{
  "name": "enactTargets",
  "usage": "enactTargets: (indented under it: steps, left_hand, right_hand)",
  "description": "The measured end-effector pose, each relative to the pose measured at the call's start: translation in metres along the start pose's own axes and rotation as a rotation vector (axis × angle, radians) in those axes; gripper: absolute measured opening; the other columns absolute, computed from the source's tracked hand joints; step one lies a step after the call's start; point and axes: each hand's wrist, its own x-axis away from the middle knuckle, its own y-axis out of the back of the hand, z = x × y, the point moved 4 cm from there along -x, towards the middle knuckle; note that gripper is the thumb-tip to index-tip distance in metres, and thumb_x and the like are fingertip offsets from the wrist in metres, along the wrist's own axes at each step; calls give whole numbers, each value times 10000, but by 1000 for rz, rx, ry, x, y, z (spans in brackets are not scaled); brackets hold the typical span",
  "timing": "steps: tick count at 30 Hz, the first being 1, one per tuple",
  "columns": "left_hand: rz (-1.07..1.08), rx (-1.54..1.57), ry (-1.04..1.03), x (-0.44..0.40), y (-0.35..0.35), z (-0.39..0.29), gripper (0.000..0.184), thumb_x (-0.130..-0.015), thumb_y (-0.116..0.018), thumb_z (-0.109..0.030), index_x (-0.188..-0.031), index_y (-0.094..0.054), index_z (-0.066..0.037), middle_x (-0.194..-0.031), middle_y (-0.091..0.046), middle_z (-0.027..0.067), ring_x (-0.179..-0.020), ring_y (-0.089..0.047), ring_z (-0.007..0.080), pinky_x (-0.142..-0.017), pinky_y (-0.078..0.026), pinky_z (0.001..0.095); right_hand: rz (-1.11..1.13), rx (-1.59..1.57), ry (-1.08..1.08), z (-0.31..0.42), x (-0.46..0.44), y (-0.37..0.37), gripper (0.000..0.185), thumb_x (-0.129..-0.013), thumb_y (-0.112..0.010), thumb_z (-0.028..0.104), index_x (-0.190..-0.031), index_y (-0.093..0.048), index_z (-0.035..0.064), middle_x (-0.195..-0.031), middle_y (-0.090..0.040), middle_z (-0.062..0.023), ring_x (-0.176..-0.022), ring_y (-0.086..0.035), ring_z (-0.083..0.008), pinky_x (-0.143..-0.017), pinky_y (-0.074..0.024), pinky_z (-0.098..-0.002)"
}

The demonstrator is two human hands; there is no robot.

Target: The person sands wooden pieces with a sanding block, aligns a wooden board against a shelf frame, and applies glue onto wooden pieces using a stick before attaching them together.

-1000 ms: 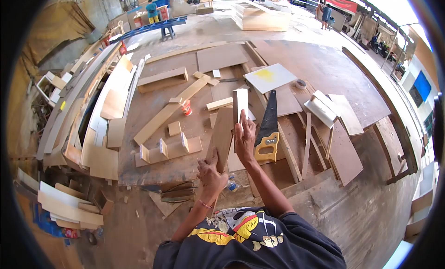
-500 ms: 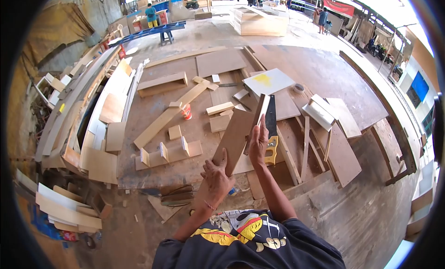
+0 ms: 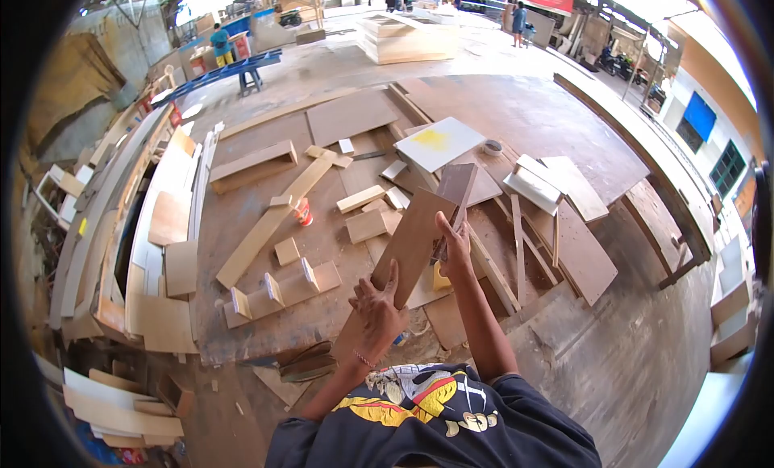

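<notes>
We note the left hand [image 3: 377, 308] clamping a long board [image 3: 417, 230] over the worktable's lower edge [image 3: 242, 351], the right hand [image 3: 456, 245] gripping a short board [image 3: 458, 183] mid-frame, broad panel [image 3: 516, 109] upper right, wood blocks [image 3: 366, 226] crowding close left.

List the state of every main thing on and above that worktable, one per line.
Left hand: closed on the long board
Right hand: closed on the second board
Long board: held, slanting
Second board: held; whether it touches the long board is unclear
Red cup: standing
White panel: lying down, stained yellow
Board with three dividers: lying down, dividers upright
Worktable: cluttered
</notes>
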Motion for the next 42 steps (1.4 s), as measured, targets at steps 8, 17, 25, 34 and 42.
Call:
enactTargets:
  steps: [8,17,25,34,42]
  left_hand:
    - [-71,541,-137,-27,23,27,913,-679,-777,-255,-1382,-254,2,-1016,-477,190,-927,-493,265,-772,-418,362]
    - [491,1454,-145,-112,25,42,415,-773,-700,-88,-1129,-518,23,-969,-631,50,-832,-571,76,-708,-473,221]
    - [544,1256,-439,-72,24,30,335,-856,-579,-95,-1164,-508,15,-962,-621,75,-907,-568,134,-765,-466,287]
    - [542,1176,-745,-38,13,-9,674,-784,-533,-58,-1373,-210,-4,-1338,-297,241,-1231,-319,358,-1049,-256,391]
    - [560,1101,-857,7,2,-36,737,-628,-582,-44,-1316,-319,-32,-1076,-436,205,-1028,-414,382,-918,-353,436]
  right_hand:
    - [139,-149,-8,-1,-11,-12,585,-765,-655,73,-1292,-402,81,-1141,-554,-61,-1018,-540,-161,-831,-460,-309]
    - [368,14,69,19,14,-56,695,-713,-747,112,-1304,-388,45,-1168,-548,-67,-1037,-523,-142,-875,-429,-297]
    - [95,548,172,26,58,-45,826,-752,-719,343,-1407,-272,112,-1097,-564,-11,-939,-519,-104,-811,-438,-269]
    - [-307,1136,436,73,152,-41,602,-901,-452,467,-1402,-313,163,-1191,-498,-173,-1102,-463,-291,-937,-358,-369]
    - [-479,1307,313,64,234,-45,432,-906,-497,337,-1324,-455,234,-1194,-471,-227,-1126,-433,-343,-910,-379,-436]
